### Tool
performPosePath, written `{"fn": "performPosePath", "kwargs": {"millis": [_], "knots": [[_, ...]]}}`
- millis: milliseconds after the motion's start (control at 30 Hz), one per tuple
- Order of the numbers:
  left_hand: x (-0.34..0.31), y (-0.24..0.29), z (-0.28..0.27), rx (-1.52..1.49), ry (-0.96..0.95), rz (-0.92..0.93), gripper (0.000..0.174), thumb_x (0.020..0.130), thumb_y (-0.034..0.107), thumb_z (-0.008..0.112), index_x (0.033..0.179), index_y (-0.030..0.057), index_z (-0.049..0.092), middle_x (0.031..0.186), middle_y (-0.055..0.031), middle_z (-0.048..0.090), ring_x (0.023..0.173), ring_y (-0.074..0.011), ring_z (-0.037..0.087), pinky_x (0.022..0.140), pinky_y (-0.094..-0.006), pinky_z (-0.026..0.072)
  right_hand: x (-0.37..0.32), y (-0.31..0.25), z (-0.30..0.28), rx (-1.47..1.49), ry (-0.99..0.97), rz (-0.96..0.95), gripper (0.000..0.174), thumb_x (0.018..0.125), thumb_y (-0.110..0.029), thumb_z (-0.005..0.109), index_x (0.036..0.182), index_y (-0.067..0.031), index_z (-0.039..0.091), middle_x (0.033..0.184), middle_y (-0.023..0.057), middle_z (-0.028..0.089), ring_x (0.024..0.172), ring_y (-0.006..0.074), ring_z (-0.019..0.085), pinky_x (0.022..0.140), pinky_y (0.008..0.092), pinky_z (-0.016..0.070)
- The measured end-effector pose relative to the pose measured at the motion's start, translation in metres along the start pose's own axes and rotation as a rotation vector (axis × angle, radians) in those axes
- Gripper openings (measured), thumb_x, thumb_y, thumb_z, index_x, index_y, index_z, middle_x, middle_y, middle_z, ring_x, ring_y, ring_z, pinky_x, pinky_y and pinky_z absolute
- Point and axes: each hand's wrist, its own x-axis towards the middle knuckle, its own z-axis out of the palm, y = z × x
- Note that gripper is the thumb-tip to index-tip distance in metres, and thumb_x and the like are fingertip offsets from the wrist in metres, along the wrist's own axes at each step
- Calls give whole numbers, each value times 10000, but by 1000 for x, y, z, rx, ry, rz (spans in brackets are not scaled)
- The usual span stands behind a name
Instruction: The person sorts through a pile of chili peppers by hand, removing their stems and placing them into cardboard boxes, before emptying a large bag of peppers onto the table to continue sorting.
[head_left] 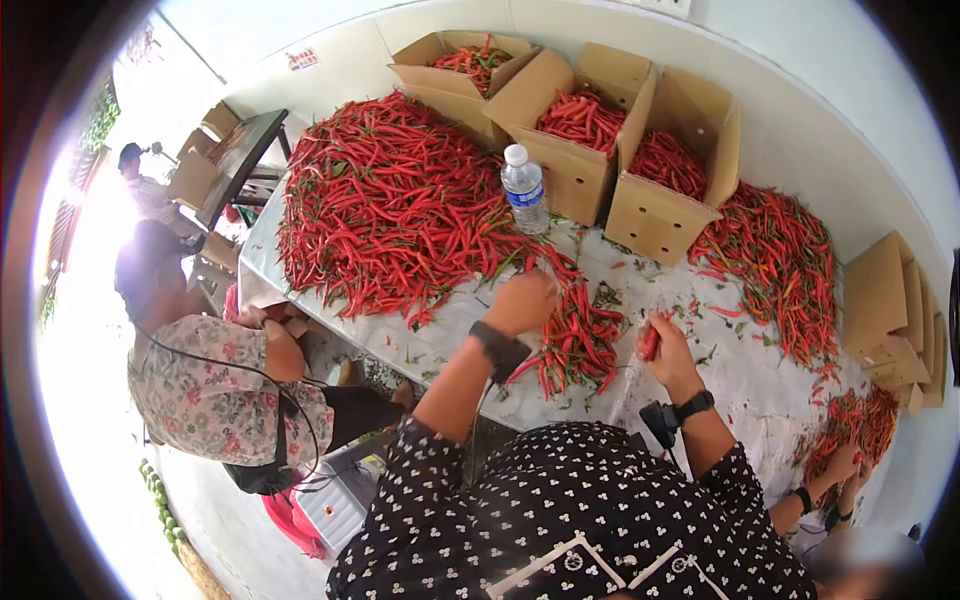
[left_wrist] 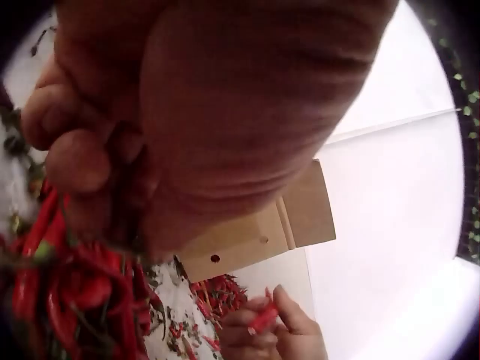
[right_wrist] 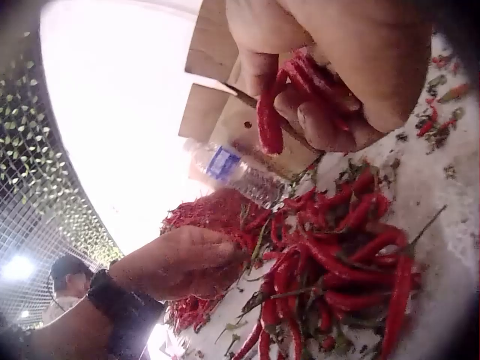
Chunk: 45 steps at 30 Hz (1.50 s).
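My right hand (head_left: 672, 355) is curled around a few red chili peppers (right_wrist: 271, 124), raised over the white-covered table. Across from it, my left hand (head_left: 525, 303) is at the near edge of the large chili heap (head_left: 390, 200), beside a smaller pile of chilies (head_left: 572, 340). In the left wrist view the left fingers (left_wrist: 79, 161) bend in close above red chilies; what lies between them is hidden, and I cannot tell whether they pinch one. Green stems and bits lie scattered between the two hands.
A water bottle (head_left: 524, 190) stands behind the small pile. Cardboard boxes (head_left: 660, 215) of chilies line the wall, with another chili heap (head_left: 775, 270) to the right. One person (head_left: 220, 380) sits at left; another person's hands (head_left: 840, 465) work at lower right.
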Motion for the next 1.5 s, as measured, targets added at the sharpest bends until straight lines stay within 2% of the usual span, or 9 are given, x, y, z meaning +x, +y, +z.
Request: {"fn": "performPosePath", "kwargs": {"millis": [33,167,300,567,667,867,1100,1267,1500], "knots": [[13,-6,10,113,294,83,199,753,133,532,913,29,590,904,-133,595,831,-298,578,654,-370,484,-3,0,3,-7,-11,3,185,848,-233,576,787,-65,529,638,29,549,513,120,498,468,248,392],[62,-19,29,341,535,182,216,746,127,529,943,55,579,982,-87,578,943,-262,546,675,-358,493,-13,1,12,9,61,136,153,847,-201,571,777,-73,526,647,53,551,556,182,546,484,312,431],[65,-19,44,469,248,-151,178,747,131,530,894,66,605,944,-65,588,959,-244,537,703,-355,483,-20,-1,10,-37,76,140,111,831,-164,581,798,-74,525,667,62,553,575,189,546,489,324,432],[15,25,35,279,300,-30,82,727,106,555,780,67,604,816,-84,584,854,-254,540,678,-374,465,-14,7,20,-131,48,76,96,826,-151,600,808,-97,524,631,1,488,519,118,462,446,268,364],[5,42,28,125,416,13,147,737,187,597,820,67,587,769,-103,559,821,-295,538,662,-391,466,-13,2,48,-178,9,76,110,822,-151,612,782,-97,526,619,-20,462,493,94,428,426,246,329],[-20,74,25,-389,424,206,155,701,74,619,807,19,520,785,-137,536,728,-346,543,617,-407,446,-6,-2,67,-152,46,111,81,823,-159,614,797,-105,559,614,-26,488,453,57,385,399,206,289],[-34,77,36,-636,355,117,155,718,82,614,848,5,576,757,-161,582,702,-301,593,597,-366,460,-14,-2,55,-149,72,96,96,803,-155,639,817,-75,587,558,-47,416,448,61,344,406,225,272],[-38,83,27,-590,269,-46,129,746,129,605,738,1,589,598,-153,561,568,-305,581,525,-383,445,-17,-5,65,-171,-11,48,91,804,-163,642,814,-81,604,560,-67,408,453,51,332,413,224,263],[-34,79,43,-293,319,-82,188,733,201,604,689,24,558,613,-179,562,561,-344,558,517,-411,434,-20,5,67,-413,-26,-189,127,810,-165,636,858,-50,616,575,-63,465,460,28,363,419,201,272]]}}
